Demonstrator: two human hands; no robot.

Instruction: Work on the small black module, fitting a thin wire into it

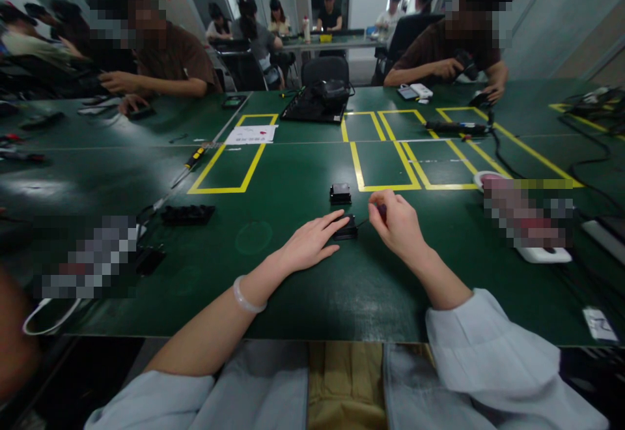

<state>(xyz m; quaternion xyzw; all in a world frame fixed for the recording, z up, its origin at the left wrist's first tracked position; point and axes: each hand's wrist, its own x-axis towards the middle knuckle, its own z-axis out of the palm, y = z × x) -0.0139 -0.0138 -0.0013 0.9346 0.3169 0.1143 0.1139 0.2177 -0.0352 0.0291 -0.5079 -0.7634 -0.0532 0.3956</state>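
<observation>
My left hand (308,244) lies flat on the green table (293,300), fingers stretched out and resting on a small black flat part (347,229). My right hand (398,221) is closed in a pinch around a small dark tool (381,210), its thin tip reaching toward that part. A second small black square part (340,193) sits just beyond, apart from both hands. A pale bracelet (247,298) circles my left wrist.
Yellow tape boxes (229,168) mark the table. A screwdriver (188,166) and a black tray (188,214) lie at left, a white device (544,254) and cables (502,153) at right. Other people work at the far side, near a paper (251,133) and a black case (315,104).
</observation>
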